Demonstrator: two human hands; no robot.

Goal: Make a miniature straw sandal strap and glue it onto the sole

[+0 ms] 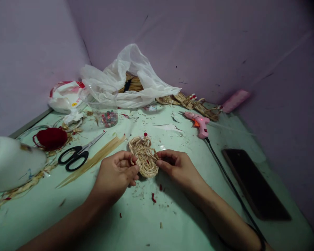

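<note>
So both hands are busy here: the left hand (121,170) has its thumb and fingers closed on the near-left edge of a tan, coiled, braided-straw oval (146,157), and the right hand (174,163) pinches a strand or loop on its right side, fingertips nearly together. The oval sits mid pale-green tabletop (136,226), right between them. Biggest worry imo is the coils: pull those two sides apart too hard and a row could pop loose or go lopsided, esp if it's only glued. There's a round red bead (145,134) right at the far end, and a bump could send it rolling. Also watch the pink glue gun (202,122) off to the right. Looks like a small red light's on, so the tip may be hot, and its black cord (217,159) runs down by the right forearm, where a snag could drag it over. Those dark red scraps (153,198) up close could stick to any wet glue too.
</note>
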